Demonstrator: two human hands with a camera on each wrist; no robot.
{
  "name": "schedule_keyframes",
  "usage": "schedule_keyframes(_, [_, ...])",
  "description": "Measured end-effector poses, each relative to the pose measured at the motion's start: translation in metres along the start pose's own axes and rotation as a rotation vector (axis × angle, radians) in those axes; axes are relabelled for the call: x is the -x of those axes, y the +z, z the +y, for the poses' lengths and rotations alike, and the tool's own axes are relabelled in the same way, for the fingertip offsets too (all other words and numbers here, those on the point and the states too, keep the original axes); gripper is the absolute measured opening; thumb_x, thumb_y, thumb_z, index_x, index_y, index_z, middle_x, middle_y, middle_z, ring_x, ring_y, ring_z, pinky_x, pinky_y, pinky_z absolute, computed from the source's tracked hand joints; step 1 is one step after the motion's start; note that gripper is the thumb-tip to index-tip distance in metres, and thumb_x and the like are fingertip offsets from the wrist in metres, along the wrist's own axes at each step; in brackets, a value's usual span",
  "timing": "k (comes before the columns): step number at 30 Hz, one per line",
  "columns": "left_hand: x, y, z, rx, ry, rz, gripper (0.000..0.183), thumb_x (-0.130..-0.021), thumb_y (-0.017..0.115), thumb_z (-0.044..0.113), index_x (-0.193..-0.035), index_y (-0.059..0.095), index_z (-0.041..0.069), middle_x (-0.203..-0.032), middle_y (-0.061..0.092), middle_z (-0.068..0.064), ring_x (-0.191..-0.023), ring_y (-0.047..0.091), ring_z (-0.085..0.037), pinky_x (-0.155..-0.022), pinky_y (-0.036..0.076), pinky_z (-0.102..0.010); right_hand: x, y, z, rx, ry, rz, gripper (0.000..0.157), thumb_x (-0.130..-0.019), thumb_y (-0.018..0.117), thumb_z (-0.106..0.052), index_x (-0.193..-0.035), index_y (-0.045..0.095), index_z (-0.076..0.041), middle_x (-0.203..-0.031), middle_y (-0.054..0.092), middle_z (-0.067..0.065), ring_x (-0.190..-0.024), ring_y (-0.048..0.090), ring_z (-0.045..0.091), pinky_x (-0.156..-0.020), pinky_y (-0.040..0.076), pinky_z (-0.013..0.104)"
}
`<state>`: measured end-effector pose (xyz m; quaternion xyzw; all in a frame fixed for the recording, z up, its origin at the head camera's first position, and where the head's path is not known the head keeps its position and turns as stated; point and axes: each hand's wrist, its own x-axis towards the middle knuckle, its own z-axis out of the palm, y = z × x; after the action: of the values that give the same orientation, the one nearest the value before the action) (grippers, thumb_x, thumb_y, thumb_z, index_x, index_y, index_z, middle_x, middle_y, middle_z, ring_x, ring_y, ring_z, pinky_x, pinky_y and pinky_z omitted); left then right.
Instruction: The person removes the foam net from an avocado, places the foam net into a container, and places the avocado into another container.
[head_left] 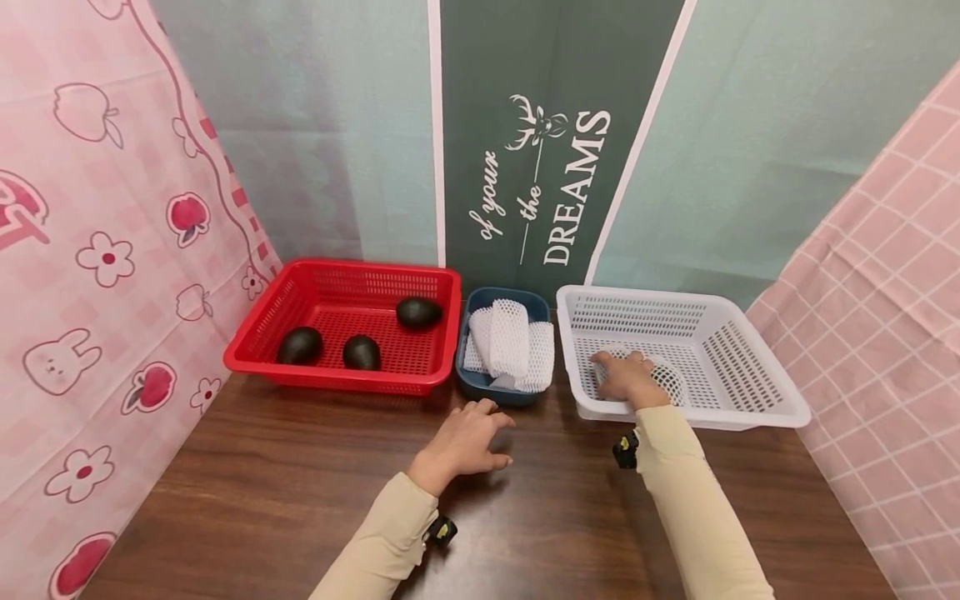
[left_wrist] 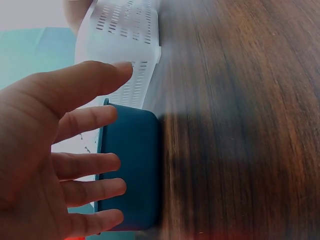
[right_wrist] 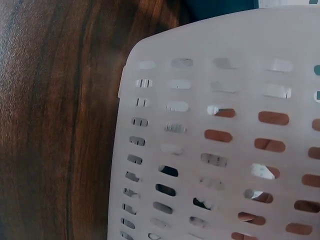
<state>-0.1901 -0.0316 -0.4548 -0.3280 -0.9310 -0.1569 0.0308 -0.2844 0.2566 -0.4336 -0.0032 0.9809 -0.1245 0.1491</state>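
Note:
My right hand (head_left: 628,377) reaches down into the white basket (head_left: 765,367), its fingers curled over an avocado in a white foam net (head_left: 617,352), mostly hidden beneath the hand. Beside it lies another net-wrapped avocado (head_left: 670,383), dark through the mesh. In the right wrist view, parts of the fingers (right_wrist: 270,145) show through the basket's slotted wall. My left hand (head_left: 465,437) hovers above the table just in front of the blue bin (head_left: 480,392), fingers spread and holding nothing. Several folded white foam nets (head_left: 510,337) fill that bin.
At the left stands a red basket (head_left: 337,379) with three bare avocados, one of them a dark avocado (head_left: 418,312) near its back right corner. The brown wooden table (head_left: 247,500) is bounded by a green curtain (head_left: 337,150) behind and pink cloths at both sides.

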Motion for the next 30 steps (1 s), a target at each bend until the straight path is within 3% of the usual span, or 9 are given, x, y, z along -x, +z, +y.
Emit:
schedule_keyframes(10, [0.001, 0.0019, 0.0004, -0.006, -0.015, -0.041, 0.047, -0.073, 0.075, 0.042, -0.114, 0.066, 0.021, -0.114, 0.056, -0.008, -0.101, 0.053, -0.025, -0.076, 0.043, -0.039, -0.0019, 0.0017, 0.0047, -0.015, 0.01, 0.043, 0.053, -0.077, 0.067, -0.01, -0.127, 0.049, -0.01, -0.114, 0.039, 0.036, -0.1, 0.03, 0.049, -0.076, 0.036, 0.058])
schedule_keyframes(17, [0.0015, 0.0012, 0.0009, -0.011, -0.018, -0.046, 0.047, -0.073, 0.075, 0.042, -0.114, 0.067, 0.021, -0.114, 0.055, -0.007, -0.101, 0.053, -0.025, -0.076, 0.043, -0.039, -0.0011, 0.0029, 0.0051, -0.032, 0.024, 0.06, 0.052, -0.077, 0.068, -0.013, -0.125, 0.048, -0.011, -0.111, 0.035, 0.036, -0.097, 0.031, 0.049, -0.073, 0.038, 0.057])
schedule_keyframes(23, [0.0013, 0.0007, 0.0002, -0.004, -0.017, -0.046, 0.047, -0.073, 0.075, 0.042, -0.114, 0.067, 0.021, -0.114, 0.055, -0.008, -0.101, 0.053, -0.025, -0.076, 0.043, -0.039, 0.0008, 0.0001, 0.0031, -0.049, 0.043, 0.088, 0.042, -0.081, 0.067, -0.015, -0.116, 0.045, -0.01, -0.107, 0.034, 0.037, -0.097, 0.035, 0.052, -0.07, 0.039, 0.056])
schedule_keyframes(30, [0.001, 0.0014, -0.0014, -0.011, -0.019, -0.049, 0.047, -0.073, 0.075, 0.042, -0.114, 0.066, 0.021, -0.113, 0.055, -0.007, -0.1, 0.053, -0.025, -0.076, 0.043, -0.038, -0.0012, -0.0007, 0.002, 0.003, 0.021, 0.069, 0.053, -0.085, 0.06, -0.014, -0.135, 0.043, -0.011, -0.119, 0.033, 0.04, -0.104, 0.034, 0.056, -0.077, 0.037, 0.062])
